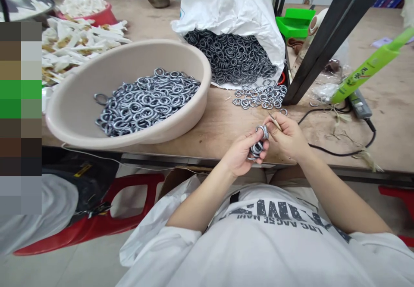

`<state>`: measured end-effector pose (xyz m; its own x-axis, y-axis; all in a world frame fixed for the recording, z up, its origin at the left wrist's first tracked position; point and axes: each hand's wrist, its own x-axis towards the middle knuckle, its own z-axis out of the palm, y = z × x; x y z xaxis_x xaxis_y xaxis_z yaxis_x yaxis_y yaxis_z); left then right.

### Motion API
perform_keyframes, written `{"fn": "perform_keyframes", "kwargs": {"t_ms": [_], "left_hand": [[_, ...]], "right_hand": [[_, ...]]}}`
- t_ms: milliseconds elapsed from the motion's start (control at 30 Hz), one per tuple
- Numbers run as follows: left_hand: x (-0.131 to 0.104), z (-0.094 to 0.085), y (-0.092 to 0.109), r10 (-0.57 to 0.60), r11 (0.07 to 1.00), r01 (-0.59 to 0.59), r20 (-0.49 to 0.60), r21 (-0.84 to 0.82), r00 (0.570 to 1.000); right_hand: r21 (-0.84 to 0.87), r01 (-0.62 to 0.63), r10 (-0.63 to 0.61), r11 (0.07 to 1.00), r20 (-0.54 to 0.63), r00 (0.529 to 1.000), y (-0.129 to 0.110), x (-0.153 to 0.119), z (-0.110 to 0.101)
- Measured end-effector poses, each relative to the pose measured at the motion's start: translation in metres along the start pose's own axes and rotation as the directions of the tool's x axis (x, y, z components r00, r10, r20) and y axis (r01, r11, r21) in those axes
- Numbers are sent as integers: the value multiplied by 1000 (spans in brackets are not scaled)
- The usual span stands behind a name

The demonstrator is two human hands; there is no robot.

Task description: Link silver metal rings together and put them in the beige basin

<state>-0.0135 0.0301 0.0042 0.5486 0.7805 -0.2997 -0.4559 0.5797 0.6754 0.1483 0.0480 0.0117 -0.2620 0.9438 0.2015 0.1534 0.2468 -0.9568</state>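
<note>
Pinching a grey ring [266,132] under the thumb of the left hand [241,152], with more rings [257,148] curled into the same closed grip below. Holding a thin pointed tool [275,122] in the closed grip of the right hand [288,137], slanted up and leftward, just right of the ring. On the bench [221,121], nearer the left hand: a beige basin [181,131], heaped with rings. Beyond: a white bag [223,7], lying open, packed with rings, some loose at its mouth.

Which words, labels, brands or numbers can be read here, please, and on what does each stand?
None reads with certainty.
White shirt: dark lettering, upside down and distorted.
Green object: dark characters, too blurred.
Large white bag: blue print, cut off at the top edge.
Yellow tag, left: too small.
</note>
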Motion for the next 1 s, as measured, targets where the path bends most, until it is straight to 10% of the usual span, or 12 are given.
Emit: {"fn": "perform_keyframes", "kwargs": {"t_ms": [333,600,767,1000], "left_hand": [[-4,3,-1,43,998,-40,-55,51,998],[-6,13,-8,153,983,-148,-46,112,987],[-9,14,-5,188,981,-185,-58,55,980],[-6,11,-8,223,975,-220,-89,39,971]], "right_hand": [[-162,128,-148,978,-118,982,3,-11,2],[150,-56,68,987,-77,995,-3,-12,9],[-345,194,-241,918,-101,965,-12,-19,2],[-643,257,-302,722,42,953,-19,-32,5]]}}
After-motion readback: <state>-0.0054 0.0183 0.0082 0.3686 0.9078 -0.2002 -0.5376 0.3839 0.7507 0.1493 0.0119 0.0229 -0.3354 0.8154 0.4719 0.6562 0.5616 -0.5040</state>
